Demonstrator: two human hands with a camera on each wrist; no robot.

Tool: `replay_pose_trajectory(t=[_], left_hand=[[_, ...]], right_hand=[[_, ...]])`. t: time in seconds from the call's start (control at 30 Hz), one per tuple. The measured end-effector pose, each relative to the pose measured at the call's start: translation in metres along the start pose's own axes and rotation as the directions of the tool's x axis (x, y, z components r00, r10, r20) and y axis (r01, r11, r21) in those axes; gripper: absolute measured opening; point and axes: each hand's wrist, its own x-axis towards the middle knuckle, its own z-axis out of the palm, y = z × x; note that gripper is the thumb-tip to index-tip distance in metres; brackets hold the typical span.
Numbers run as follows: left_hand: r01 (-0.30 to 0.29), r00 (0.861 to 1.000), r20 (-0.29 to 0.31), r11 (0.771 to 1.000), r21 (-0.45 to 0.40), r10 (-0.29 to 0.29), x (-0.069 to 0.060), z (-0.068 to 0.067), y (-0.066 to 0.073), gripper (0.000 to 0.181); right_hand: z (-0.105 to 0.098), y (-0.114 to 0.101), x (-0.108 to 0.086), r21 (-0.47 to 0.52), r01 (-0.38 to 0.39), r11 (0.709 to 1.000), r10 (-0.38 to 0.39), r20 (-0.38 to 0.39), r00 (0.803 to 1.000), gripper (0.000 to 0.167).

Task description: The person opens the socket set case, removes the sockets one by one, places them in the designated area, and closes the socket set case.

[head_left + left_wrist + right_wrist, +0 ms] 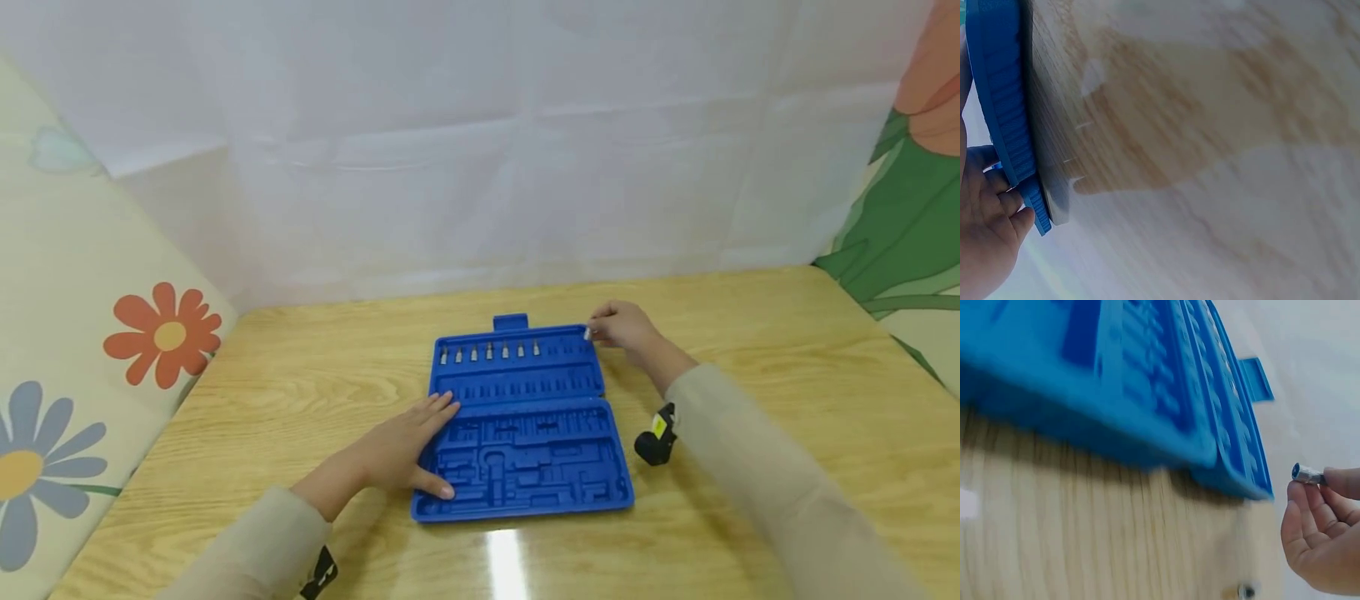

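A blue plastic tool case (pixel 525 400) lies unfolded on the table, with several small metal socket bits (pixel 490 351) standing in the upper row of its far half. My left hand (pixel 408 437) rests on the case's left edge, thumb over the near half and fingers by the hinge. At the far right corner, my right hand (pixel 622 325) pinches a silver knurled socket bit (pixel 1307 474) between thumb and fingers. Its hollow end faces away from the palm in the right wrist view. That bit is held just above the case's rim.
Moulded slots fill the near half of the case. A latch tab (pixel 511 322) sticks out from its far edge. The wooden table (pixel 300 358) is glossy and reflects light. Behind it hangs a white cloth (pixel 465 150).
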Motion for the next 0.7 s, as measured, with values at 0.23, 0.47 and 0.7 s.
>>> replay_pose_trajectory(t=[0.23,0.47,0.7], left_hand=[[-0.010,1.000,0.000,1.000,-0.001,0.010,0.000,0.002,-0.002,0.106],[-0.017,1.000,-0.006,1.000,-0.004,0.017,0.001,0.002,-0.001,0.105],[-0.010,1.000,-0.003,1.000,-0.012,0.010,-0.001,-0.001,0.000,0.104]], right_hand=[[-0.033,0.012,-0.009,-0.052,0.010,0.999,-0.012,-0.031,0.999,0.030],[-0.062,0.024,-0.012,-0.107,0.020,0.994,-0.031,-0.099,0.995,0.029],[-0.075,0.036,-0.012,-0.129,0.025,0.991,-0.039,-0.108,0.993,0.017]])
